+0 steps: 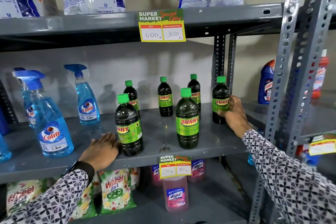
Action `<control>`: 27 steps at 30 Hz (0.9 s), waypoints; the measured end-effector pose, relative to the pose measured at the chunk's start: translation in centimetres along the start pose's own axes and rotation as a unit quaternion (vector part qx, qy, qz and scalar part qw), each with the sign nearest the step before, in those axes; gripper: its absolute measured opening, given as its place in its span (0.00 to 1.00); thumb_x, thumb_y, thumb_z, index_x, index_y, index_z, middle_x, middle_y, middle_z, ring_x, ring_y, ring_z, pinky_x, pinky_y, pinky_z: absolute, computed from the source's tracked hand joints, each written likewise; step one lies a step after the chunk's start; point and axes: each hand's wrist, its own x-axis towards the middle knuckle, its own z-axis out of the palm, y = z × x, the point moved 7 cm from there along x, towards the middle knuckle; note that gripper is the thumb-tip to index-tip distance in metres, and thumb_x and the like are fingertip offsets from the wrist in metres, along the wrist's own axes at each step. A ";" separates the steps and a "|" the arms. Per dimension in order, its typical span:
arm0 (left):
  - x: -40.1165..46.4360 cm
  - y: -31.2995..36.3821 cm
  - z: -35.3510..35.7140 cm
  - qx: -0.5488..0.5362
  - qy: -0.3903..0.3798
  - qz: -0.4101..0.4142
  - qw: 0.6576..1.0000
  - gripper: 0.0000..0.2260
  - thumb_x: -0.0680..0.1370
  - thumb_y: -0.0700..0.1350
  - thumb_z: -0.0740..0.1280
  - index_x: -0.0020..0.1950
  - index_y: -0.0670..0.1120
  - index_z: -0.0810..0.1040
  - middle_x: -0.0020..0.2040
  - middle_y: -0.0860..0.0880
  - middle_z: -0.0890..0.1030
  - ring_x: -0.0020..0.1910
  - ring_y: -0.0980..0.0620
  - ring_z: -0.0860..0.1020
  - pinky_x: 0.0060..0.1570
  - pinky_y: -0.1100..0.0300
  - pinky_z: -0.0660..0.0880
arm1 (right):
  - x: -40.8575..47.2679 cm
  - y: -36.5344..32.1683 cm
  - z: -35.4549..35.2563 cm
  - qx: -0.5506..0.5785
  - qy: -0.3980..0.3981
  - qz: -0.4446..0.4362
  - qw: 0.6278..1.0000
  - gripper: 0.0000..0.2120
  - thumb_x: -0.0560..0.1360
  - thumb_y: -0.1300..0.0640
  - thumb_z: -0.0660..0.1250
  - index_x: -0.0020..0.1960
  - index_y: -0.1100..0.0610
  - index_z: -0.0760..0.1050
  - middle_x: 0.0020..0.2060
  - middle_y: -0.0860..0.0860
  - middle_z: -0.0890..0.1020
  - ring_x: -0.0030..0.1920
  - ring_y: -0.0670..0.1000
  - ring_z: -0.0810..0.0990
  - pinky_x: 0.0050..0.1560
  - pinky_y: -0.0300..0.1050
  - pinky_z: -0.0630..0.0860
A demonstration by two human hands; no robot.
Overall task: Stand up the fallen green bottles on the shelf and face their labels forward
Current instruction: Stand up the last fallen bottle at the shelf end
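Head view is showing a grey shelf with six green bottles, and all six are standing upright, none is lying down. The right hand is wrapping around the far-right bottle near the right edge of the shelf, fingers closed on its lower body from the right side. I am judging that this hold is there for turning the bottle, because its label is facing a little to the left and is partly cut by the fingers.

The left hand is lying flat and open on the shelf near the front edge, palm down, fingers together, holding nothing. Its fingertips are touching or almost touching the base of the front-left bottle; I cannot tell which. The label of this bottle is turning to the left, so only part of the name is showing, and probably the hand is waiting there to rotate it.

The front-middle bottle is facing forward well. Three more are standing toward the back edge: the back-left bottle is half hidden behind the front one, the back-middle bottle is showing its label, and the back-right bottle is partly hidden too.

Blue sprays are occupying the left part of the shelf, well apart from the hands. It seems the standing is done and the facing is remaining
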 end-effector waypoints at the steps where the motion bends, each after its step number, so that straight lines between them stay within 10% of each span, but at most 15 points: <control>1: 0.0 0.0 0.0 0.004 -0.001 0.001 1.000 0.27 0.86 0.54 0.45 0.85 0.47 0.51 0.86 0.45 0.52 0.85 0.46 0.50 0.82 0.40 0.50 | -0.1 -0.1 0.0 -0.007 0.003 0.009 1.000 0.43 0.70 0.65 0.80 0.78 0.51 0.63 0.67 0.52 0.80 0.67 0.54 0.78 0.71 0.62 0.74; 27: -0.4 0.3 -0.3 0.028 -0.004 0.014 1.000 0.26 0.86 0.53 0.46 0.85 0.47 0.52 0.86 0.45 0.52 0.85 0.45 0.50 0.81 0.38 0.51 | -2.5 -1.5 -0.4 -0.102 -0.034 -0.015 0.994 0.41 0.69 0.57 0.83 0.75 0.57 0.64 0.64 0.54 0.80 0.64 0.55 0.78 0.69 0.54 0.71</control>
